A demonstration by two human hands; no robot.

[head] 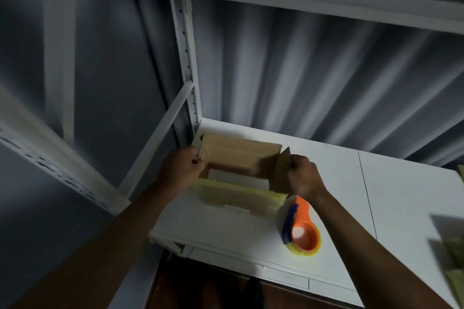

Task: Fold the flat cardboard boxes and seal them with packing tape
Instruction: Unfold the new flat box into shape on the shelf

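Box: a small cardboard box (241, 173) sits opened up at the back left corner of the white shelf (339, 203), close to the white upright post (187, 57), and you can see the shelf surface down through its middle.
Left hand: the left hand (182, 168) is on the box's left flap, fingers curled around the cardboard edge, gripping it.
Right hand: the right hand (302, 175) pinches the right flap (281, 170), which stands tilted up.
Near flap: the front flap (241, 195) lies folded out toward the person, looking yellowish in the light.
Tape: the orange tape dispenser (302, 228) with its roll lies flat on the shelf just right of the box's near corner, below the right wrist.
Background: grey curtain (301, 70) hangs behind the rack.
Right edge: more cardboard (452, 253), blurred, lies at the shelf's far right.
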